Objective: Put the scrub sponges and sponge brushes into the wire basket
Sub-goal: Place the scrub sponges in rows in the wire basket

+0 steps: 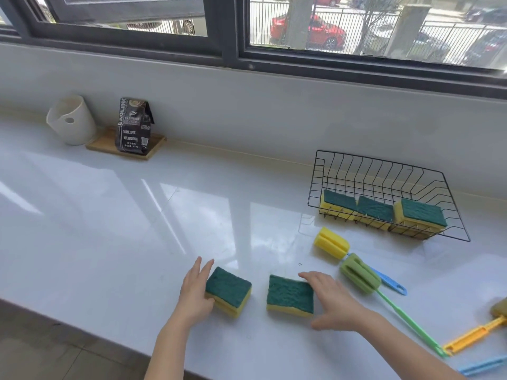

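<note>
Two green-topped yellow scrub sponges lie on the white counter near its front edge. My left hand (195, 292) rests against the left side of the left sponge (229, 289), fingers apart. My right hand (332, 300) touches the right edge of the right sponge (290, 294), fingers spread. The black wire basket (384, 165) stands at the right rear with three scrub sponges (375, 208) inside. In front of it lie a yellow-headed sponge brush (331, 242) with a blue handle and a green sponge brush (360, 273) with a green handle.
An orange-handled brush (474, 334) and a blue handle (482, 366) lie at the right edge. At the back left stand a white cup (72, 120) and a black coffee bag (134, 127) on a wooden tray (101, 145). A window wall runs behind the counter.
</note>
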